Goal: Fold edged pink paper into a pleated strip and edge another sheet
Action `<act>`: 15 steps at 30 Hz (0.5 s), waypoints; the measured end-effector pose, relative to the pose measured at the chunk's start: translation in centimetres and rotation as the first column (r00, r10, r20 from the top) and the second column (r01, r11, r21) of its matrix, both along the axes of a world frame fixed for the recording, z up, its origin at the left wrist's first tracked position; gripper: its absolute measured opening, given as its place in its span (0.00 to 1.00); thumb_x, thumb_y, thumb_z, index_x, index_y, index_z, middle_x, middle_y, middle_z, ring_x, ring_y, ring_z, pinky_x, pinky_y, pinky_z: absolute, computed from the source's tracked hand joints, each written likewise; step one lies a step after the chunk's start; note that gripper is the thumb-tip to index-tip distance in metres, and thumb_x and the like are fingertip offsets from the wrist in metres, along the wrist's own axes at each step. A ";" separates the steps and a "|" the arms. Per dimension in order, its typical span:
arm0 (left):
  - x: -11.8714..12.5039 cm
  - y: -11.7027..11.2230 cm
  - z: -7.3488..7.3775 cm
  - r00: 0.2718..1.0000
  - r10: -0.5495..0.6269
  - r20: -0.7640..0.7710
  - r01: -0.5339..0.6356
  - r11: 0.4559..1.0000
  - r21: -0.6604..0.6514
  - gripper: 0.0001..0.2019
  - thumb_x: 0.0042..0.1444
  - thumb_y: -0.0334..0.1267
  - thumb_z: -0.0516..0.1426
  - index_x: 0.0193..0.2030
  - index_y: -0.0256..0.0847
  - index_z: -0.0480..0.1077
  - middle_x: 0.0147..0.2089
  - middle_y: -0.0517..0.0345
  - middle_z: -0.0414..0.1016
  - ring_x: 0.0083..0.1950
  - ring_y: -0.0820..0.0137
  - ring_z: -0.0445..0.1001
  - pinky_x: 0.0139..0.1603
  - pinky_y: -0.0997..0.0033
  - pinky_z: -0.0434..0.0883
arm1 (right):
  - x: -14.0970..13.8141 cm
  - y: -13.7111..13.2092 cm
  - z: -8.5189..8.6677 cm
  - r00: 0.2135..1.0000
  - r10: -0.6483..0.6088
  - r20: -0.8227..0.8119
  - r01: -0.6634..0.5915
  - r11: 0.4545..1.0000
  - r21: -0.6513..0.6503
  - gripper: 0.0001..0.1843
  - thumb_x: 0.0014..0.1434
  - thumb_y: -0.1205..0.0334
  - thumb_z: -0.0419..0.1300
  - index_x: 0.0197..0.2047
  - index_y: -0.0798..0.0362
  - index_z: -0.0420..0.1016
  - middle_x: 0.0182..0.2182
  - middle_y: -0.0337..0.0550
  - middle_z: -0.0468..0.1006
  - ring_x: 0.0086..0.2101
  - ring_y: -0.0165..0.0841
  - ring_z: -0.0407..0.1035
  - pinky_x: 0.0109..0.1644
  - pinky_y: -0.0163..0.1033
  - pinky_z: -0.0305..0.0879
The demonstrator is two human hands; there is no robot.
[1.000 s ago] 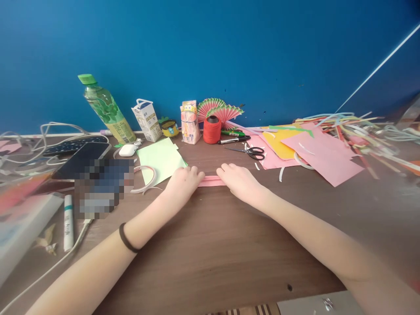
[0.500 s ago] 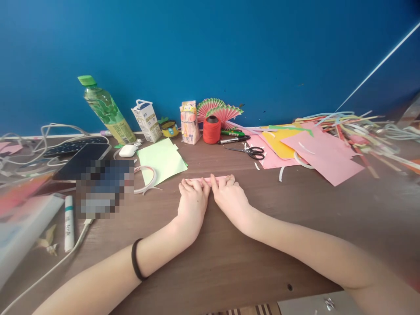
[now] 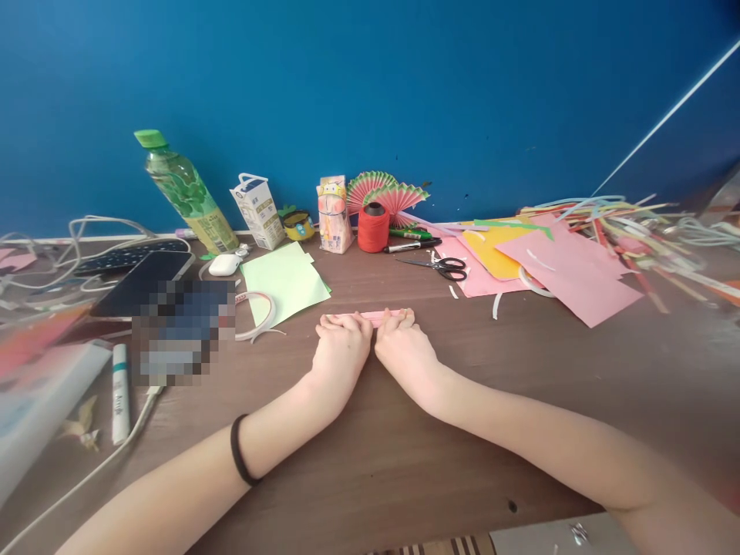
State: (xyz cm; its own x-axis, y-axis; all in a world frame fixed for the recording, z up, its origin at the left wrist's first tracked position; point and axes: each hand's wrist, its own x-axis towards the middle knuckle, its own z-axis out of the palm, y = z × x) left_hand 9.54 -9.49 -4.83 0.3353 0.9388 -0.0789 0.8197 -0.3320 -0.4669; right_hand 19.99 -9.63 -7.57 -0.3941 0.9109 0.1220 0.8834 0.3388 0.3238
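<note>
Entry, head view. Both hands lay on the table [image 3: 405, 462] side by side, thumbs' edges touching. Left hand [image 3: 341, 348] and right hand [image 3: 405, 348] sat on the pink strip [image 3: 378, 314], which lay flat at 12 o'clock from my knuckles, running 9-to-3.

Fingers [image 3: 338, 322]: bent at the knuckles and bunched close together on each hand, tips bearing down on the strip's near edge and pinning it to the wood. Only a short length of pink showed beyond the fingertips.

Progress, as I judged it: the paper was already down to a narrow, flat band, so at least one lengthwise fold was made and was being pressed in. Two finished paper fans [image 3: 385, 194] stood at 12 o'clock against the wall, behind the red thread spool [image 3: 373, 228]. The scissors [image 3: 442, 267] at 1 o'clock lay untouched, as did the green sheet [image 3: 286, 281] at 10 o'clock and the loose pink sheets [image 3: 570, 277] at 2 o'clock. I could not tell how many folds were left.

Change against the earlier frames: a second before, my hands were apart at the strip's two ends, its middle bare between them. Half a second before, they had closed in with fingers stretched flat along it. Now the fingers were curled. The strip itself had not shifted.
</note>
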 end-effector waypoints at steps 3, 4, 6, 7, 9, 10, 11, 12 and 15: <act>-1.4 1.3 1.7 0.982 -0.123 0.142 0.140 0.984 -0.114 0.14 0.53 0.20 0.45 0.41 0.31 0.67 0.34 0.42 0.73 0.34 0.61 0.75 0.27 0.71 0.66 | 0.4 0.5 1.2 1.000 0.011 -0.009 -0.012 0.996 -0.087 0.24 0.51 0.83 0.49 0.52 0.75 0.66 0.43 0.75 0.72 0.43 0.53 0.70 0.32 0.44 0.71; -2.0 1.9 2.0 0.973 -0.160 0.167 0.181 0.976 -0.118 0.12 0.52 0.22 0.47 0.40 0.33 0.67 0.34 0.44 0.73 0.34 0.61 0.74 0.27 0.70 0.65 | 0.7 0.8 1.8 1.000 0.018 -0.008 -0.018 0.990 -0.138 0.23 0.51 0.83 0.48 0.51 0.74 0.68 0.40 0.73 0.74 0.41 0.51 0.71 0.30 0.42 0.71; -3.1 3.2 2.2 0.958 -0.197 0.208 0.214 0.975 -0.061 0.10 0.53 0.25 0.47 0.37 0.37 0.67 0.32 0.49 0.72 0.33 0.63 0.73 0.28 0.69 0.64 | 1.2 1.3 2.9 0.998 0.057 -0.024 -0.061 0.976 -0.211 0.19 0.50 0.83 0.49 0.43 0.68 0.73 0.35 0.64 0.76 0.35 0.43 0.73 0.30 0.40 0.69; -3.5 3.8 2.0 0.944 -0.226 0.241 0.238 0.971 -0.022 0.09 0.54 0.27 0.47 0.35 0.38 0.67 0.32 0.50 0.71 0.34 0.63 0.72 0.29 0.69 0.63 | 1.5 1.6 3.5 0.996 0.074 -0.040 -0.081 0.966 -0.245 0.18 0.50 0.83 0.50 0.40 0.65 0.74 0.34 0.59 0.76 0.33 0.40 0.73 0.30 0.39 0.68; -4.2 4.8 1.6 0.897 -0.284 0.338 0.296 0.955 0.015 0.07 0.55 0.31 0.47 0.34 0.39 0.65 0.35 0.51 0.69 0.39 0.63 0.70 0.32 0.68 0.63 | 2.2 2.1 4.3 0.995 0.072 -0.074 -0.089 0.965 -0.246 0.14 0.51 0.79 0.52 0.38 0.61 0.74 0.34 0.54 0.75 0.32 0.38 0.72 0.29 0.38 0.65; -4.4 5.1 1.4 0.874 -0.274 0.400 0.301 0.953 -0.006 0.05 0.55 0.31 0.48 0.33 0.40 0.64 0.36 0.52 0.69 0.39 0.65 0.69 0.33 0.69 0.63 | 2.5 2.4 4.6 0.993 0.076 -0.093 -0.096 0.966 -0.239 0.13 0.51 0.77 0.52 0.37 0.59 0.74 0.34 0.52 0.74 0.32 0.38 0.71 0.28 0.37 0.63; -4.6 5.4 1.3 0.850 -0.242 0.469 0.301 0.952 -0.054 0.04 0.54 0.31 0.48 0.32 0.40 0.63 0.36 0.54 0.68 0.38 0.67 0.68 0.34 0.70 0.63 | 2.8 2.6 4.8 0.990 0.079 -0.114 -0.104 0.967 -0.232 0.11 0.53 0.75 0.52 0.36 0.57 0.74 0.34 0.51 0.74 0.33 0.38 0.71 0.28 0.37 0.62; -4.8 5.5 1.2 0.823 -0.196 0.533 0.299 0.948 -0.113 0.03 0.53 0.31 0.48 0.31 0.40 0.62 0.36 0.55 0.67 0.36 0.68 0.67 0.33 0.70 0.62 | 3.1 2.9 4.9 0.987 0.083 -0.135 -0.113 0.967 -0.229 0.10 0.55 0.72 0.52 0.35 0.56 0.74 0.34 0.49 0.74 0.33 0.38 0.70 0.29 0.37 0.60; -5.1 5.7 1.4 0.733 -0.063 0.677 0.324 0.908 -0.266 0.02 0.51 0.31 0.49 0.31 0.41 0.59 0.33 0.59 0.66 0.32 0.71 0.65 0.31 0.72 0.61 | 3.9 3.8 4.9 0.975 0.076 -0.209 -0.123 0.966 -0.227 0.10 0.59 0.65 0.51 0.38 0.54 0.73 0.35 0.47 0.74 0.36 0.37 0.68 0.30 0.37 0.58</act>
State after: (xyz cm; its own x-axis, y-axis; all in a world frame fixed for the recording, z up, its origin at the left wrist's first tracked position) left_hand 4.39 -3.78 -3.38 0.5971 0.7985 -0.0766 0.7726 -0.5467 0.3230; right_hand 23.86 -5.87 -2.67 -0.4742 0.8804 -0.0084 0.8793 0.4740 0.0467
